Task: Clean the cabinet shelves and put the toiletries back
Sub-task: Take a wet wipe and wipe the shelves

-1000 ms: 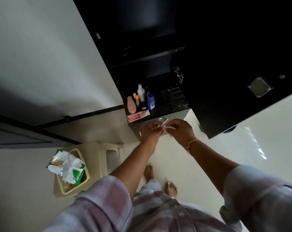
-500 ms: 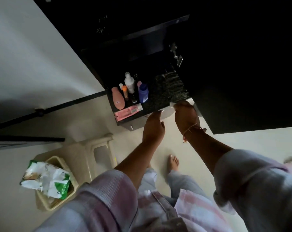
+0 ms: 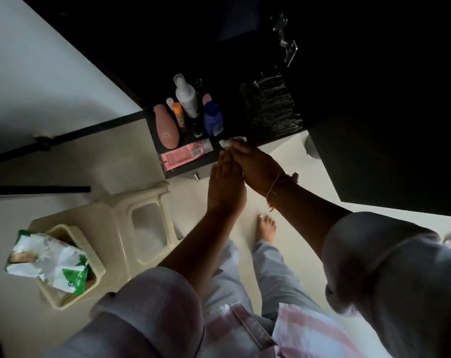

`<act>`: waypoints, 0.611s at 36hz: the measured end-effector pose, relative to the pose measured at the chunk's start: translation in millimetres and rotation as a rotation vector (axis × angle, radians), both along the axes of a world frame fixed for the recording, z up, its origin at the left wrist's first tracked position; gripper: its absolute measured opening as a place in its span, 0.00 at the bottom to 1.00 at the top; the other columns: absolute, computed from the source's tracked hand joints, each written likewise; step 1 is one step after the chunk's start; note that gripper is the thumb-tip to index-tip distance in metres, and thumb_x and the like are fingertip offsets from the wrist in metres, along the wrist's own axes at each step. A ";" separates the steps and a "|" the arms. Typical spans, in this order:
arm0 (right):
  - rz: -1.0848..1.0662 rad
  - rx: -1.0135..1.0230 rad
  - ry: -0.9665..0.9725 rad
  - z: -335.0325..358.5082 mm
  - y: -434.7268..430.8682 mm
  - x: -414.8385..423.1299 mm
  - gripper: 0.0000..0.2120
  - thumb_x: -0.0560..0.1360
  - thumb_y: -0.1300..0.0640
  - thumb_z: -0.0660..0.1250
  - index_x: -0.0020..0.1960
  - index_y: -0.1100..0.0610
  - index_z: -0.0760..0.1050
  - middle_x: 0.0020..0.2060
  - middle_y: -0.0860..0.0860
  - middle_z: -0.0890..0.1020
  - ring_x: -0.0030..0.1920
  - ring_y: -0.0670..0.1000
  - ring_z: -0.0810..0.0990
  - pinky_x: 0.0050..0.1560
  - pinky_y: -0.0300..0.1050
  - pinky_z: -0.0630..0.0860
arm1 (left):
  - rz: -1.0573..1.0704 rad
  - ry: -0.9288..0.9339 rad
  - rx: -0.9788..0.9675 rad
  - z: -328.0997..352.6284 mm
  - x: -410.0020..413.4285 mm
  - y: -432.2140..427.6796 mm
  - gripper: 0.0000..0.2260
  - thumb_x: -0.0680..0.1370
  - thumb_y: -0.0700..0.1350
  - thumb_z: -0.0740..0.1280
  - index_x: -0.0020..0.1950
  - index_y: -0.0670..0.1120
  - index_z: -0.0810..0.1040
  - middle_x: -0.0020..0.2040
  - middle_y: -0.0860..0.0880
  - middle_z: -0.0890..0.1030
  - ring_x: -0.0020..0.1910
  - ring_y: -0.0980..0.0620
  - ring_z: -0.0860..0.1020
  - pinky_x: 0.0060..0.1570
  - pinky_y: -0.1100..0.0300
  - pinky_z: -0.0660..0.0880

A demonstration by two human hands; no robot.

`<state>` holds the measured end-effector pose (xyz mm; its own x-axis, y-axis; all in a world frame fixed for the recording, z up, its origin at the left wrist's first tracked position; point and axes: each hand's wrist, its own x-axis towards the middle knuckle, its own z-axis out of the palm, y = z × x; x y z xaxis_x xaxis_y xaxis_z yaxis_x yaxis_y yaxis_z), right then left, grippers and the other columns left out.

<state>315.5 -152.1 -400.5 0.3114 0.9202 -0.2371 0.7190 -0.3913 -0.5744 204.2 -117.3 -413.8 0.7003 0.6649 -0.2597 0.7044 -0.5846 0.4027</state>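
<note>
A dark cabinet shelf (image 3: 247,125) holds toiletries at its left end: a pink bottle (image 3: 166,126), a white spray bottle (image 3: 185,96), a small orange tube (image 3: 179,115), a blue bottle (image 3: 213,118) and a flat pink tube (image 3: 184,153) lying at the front edge. My right hand (image 3: 258,164) presses a small white wipe (image 3: 228,142) onto the shelf just right of the pink tube. My left hand (image 3: 225,184) lies flat beside it, fingers straight, touching the shelf's front edge and holding nothing.
A beige plastic stool (image 3: 141,215) stands on the pale floor at lower left, with a beige tub (image 3: 64,293) holding a crumpled green-and-white wipes packet (image 3: 48,259). The open black cabinet door (image 3: 387,125) hangs at the right. A metal hinge (image 3: 287,45) shows above the shelf.
Both hands rose from in front of the shelf edge, where they held the wipe between them. The right hand carried it left along the shelf toward the pink tube; the view dipped downward.
</note>
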 end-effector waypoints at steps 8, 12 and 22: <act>-0.294 -0.072 -0.226 -12.1 -20.2 53.7 0.22 0.81 0.47 0.54 0.70 0.57 0.72 0.69 0.56 0.74 0.71 0.53 0.70 0.74 0.49 0.62 | -0.043 0.078 0.056 5.7 -10.5 -9.6 0.34 0.77 0.42 0.65 0.78 0.38 0.53 0.79 0.39 0.53 0.78 0.43 0.51 0.76 0.48 0.54; -0.390 -0.075 -0.235 -35.7 -19.1 61.1 0.27 0.80 0.57 0.39 0.73 0.68 0.60 0.72 0.64 0.65 0.74 0.62 0.61 0.75 0.54 0.59 | -0.010 0.096 0.051 9.4 -12.6 -13.5 0.34 0.77 0.42 0.66 0.78 0.38 0.53 0.79 0.39 0.52 0.78 0.42 0.51 0.75 0.48 0.53; 0.203 0.087 -0.351 -15.0 -26.6 17.4 0.26 0.76 0.64 0.45 0.69 0.70 0.70 0.68 0.64 0.73 0.68 0.63 0.72 0.66 0.55 0.72 | 0.004 0.130 0.068 6.5 -15.7 -18.1 0.34 0.75 0.41 0.66 0.78 0.38 0.53 0.78 0.39 0.54 0.78 0.43 0.53 0.75 0.48 0.54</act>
<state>332.9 -178.7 -415.6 0.1692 0.9833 -0.0676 0.9348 -0.1818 -0.3053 188.4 -135.4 -407.3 0.6611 0.6868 -0.3021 0.7503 -0.6045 0.2677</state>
